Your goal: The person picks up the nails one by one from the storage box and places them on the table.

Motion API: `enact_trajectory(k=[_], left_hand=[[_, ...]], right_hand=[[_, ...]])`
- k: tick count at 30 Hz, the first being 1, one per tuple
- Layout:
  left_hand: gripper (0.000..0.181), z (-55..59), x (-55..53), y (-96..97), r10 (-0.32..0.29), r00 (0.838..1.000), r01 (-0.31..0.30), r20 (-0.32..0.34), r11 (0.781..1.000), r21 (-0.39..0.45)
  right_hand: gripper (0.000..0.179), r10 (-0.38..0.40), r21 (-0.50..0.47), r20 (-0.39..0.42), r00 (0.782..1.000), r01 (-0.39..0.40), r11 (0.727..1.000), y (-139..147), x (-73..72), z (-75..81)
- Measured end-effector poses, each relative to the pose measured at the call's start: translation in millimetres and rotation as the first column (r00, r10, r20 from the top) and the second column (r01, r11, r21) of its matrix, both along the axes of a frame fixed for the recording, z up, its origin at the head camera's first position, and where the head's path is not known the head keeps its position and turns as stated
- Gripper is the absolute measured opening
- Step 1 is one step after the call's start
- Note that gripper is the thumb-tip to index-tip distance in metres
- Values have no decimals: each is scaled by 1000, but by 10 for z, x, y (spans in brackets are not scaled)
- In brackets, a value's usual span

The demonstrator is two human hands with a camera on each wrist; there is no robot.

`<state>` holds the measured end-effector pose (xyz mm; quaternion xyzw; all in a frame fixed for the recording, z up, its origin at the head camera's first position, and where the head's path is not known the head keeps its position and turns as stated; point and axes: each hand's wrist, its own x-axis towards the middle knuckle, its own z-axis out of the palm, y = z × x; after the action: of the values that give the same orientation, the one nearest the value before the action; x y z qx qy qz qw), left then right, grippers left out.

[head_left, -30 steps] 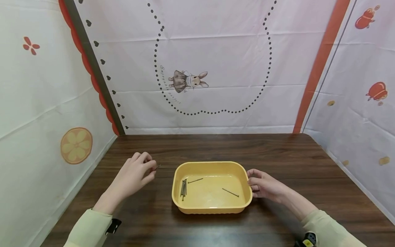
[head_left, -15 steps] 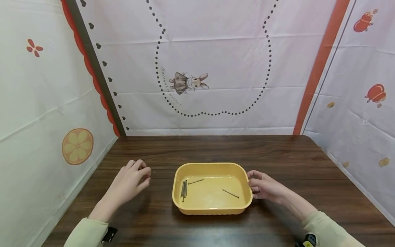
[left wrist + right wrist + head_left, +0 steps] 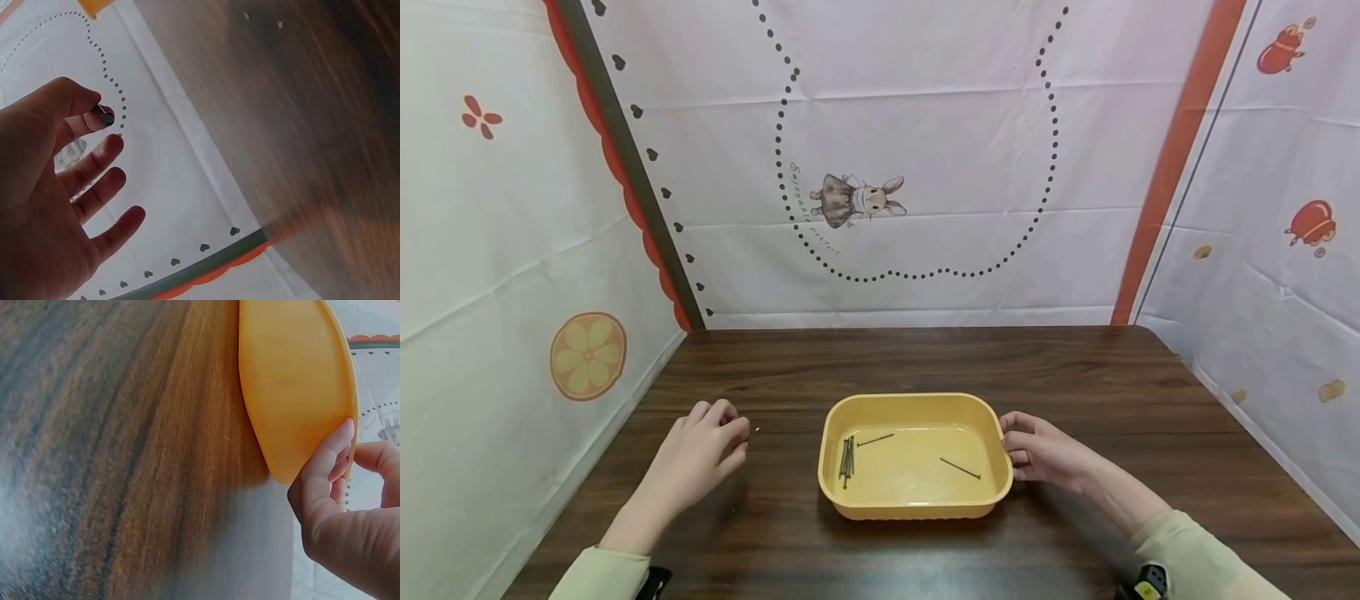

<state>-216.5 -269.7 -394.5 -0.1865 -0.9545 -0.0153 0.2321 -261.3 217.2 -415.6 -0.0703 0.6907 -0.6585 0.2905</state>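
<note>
My left hand (image 3: 692,454) is over the table to the left of a yellow plastic tray (image 3: 917,508). Between thumb and index finger it pinches a nail, whose dark round head (image 3: 107,118) shows in the left wrist view while its other fingers are apart. My right hand (image 3: 1048,450) grips the tray's right rim, thumb on the inner side and fingers against the outer wall (image 3: 300,381). Inside the tray, several dark nails (image 3: 847,458) lie bunched at the left end. One single nail (image 3: 876,439) lies beside them, and another nail (image 3: 960,468) rests toward the right.
The dark wood-grain table (image 3: 925,358) carries the tray near its middle. White printed cloth (image 3: 955,167) hangs behind the table and along both sides. Two small pale specks (image 3: 280,24) show on the wood in the left wrist view.
My left hand has moved left and nearer to me, farther from the tray, still pinching the nail. The right hand, the tray and the nails inside it have stayed put.
</note>
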Motion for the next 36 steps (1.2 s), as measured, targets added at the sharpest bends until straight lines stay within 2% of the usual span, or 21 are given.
enact_trajectory(k=[13, 23, 31, 36], left_hand=[[22, -170, 72, -60, 41, 998, -39, 54, 999, -24], [21, -216, 115, -151, 99, 988, -97, 117, 995, -19], [23, -285, 144, -219, 117, 983, -113, 143, 993, -36], [21, -315, 161, -239, 134, 974, -129, 182, 991, -38]], right_hand=[[25, 4, -5, -5, 1000, -4, 1000, 2, 15, -1], [25, 4, -6, -9, 1000, -5, 1000, 0, 8, 5], [24, 6, -5, -10, 1000, -6, 1000, -3, 15, 7], [24, 4, -5, -6, 1000, -4, 1000, -6, 21, 20]])
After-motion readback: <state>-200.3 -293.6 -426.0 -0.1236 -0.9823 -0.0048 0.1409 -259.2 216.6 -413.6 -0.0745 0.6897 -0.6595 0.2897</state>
